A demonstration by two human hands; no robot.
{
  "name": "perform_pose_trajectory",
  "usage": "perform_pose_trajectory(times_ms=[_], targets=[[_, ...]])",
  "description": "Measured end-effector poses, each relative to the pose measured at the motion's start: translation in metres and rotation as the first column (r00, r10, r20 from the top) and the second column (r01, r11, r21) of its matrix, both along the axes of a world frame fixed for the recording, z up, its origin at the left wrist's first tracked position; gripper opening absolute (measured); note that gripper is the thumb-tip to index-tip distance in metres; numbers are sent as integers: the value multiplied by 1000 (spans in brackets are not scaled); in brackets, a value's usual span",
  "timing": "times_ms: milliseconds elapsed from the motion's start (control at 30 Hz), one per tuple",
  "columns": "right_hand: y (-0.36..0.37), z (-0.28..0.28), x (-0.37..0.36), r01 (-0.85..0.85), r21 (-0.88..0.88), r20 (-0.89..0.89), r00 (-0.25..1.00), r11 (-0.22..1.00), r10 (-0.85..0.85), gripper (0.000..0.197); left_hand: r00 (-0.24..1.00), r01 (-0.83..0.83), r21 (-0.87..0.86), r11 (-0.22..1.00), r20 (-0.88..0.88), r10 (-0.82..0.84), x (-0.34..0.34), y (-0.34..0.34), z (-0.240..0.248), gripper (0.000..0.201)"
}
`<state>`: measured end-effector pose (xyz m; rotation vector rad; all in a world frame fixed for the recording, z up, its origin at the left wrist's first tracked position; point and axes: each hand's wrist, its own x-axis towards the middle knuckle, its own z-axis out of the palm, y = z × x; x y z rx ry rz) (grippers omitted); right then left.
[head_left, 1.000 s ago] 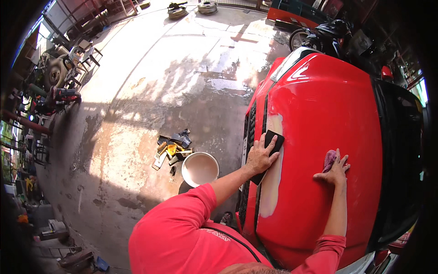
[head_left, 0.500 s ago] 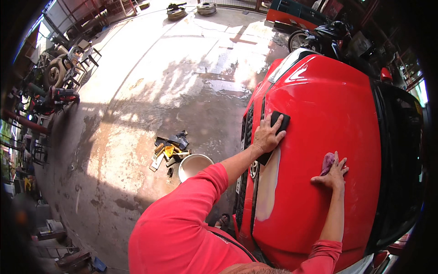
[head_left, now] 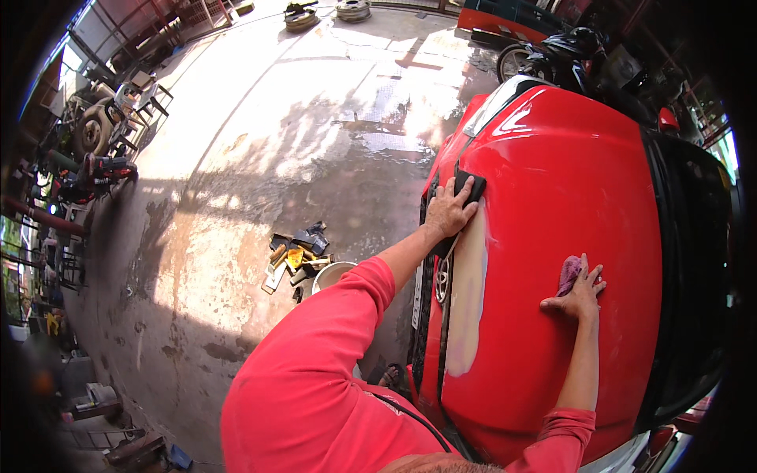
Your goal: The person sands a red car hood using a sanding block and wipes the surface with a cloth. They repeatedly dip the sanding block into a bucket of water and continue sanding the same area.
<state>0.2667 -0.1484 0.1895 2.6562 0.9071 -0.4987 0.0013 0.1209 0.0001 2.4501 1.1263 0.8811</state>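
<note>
A red car's hood (head_left: 568, 181) lies under both hands, with a long beige-grey filler patch (head_left: 468, 307) along its front edge. My left hand (head_left: 452, 211) is pressed over black sandpaper (head_left: 471, 187) at the upper end of that patch, fingers bent around it. Part of the black sheet shows below the palm, by the hood's front lip. Farther right, my right hand (head_left: 582, 296) rests on the red paint with its fingers spread. A crumpled purple cloth (head_left: 569, 274) is tucked between its thumb and fingers; its underside is hidden.
On the wet concrete floor (head_left: 236, 260) left of the car stand a white bucket (head_left: 331, 274) and a pile of blocks and tools (head_left: 298, 256). A motorcycle (head_left: 552, 59) is parked beyond the car. Wheels, chairs and machinery line the left side.
My left hand has slid with the black sandpaper toward the hood's front edge, uncovering more of the patch's upper part. My right hand and the purple cloth stay nearly in place.
</note>
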Motion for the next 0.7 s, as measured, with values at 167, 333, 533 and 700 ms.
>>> perform_pose_trajectory(times_ms=[167, 333, 533, 700], targets=[[-13, 9, 5, 74, -49, 34, 997, 996, -72, 183, 984, -178, -383, 906, -42, 175, 56, -50, 44, 80], [-23, 16, 5, 97, -40, 30, 995, 994, -96, 183, 984, 166, -98, 981, 84, -158, 38, -96, 39, 77], [-2, 9, -5, 33, -10, 14, 999, 999, -33, 183, 950, -309, -395, 865, -82, 302, 51, 20, 30, 74], [-27, 6, 11, 61, -38, 28, 998, 997, -60, 183, 988, 149, -101, 984, 52, -144, 9, -128, 21, 75]])
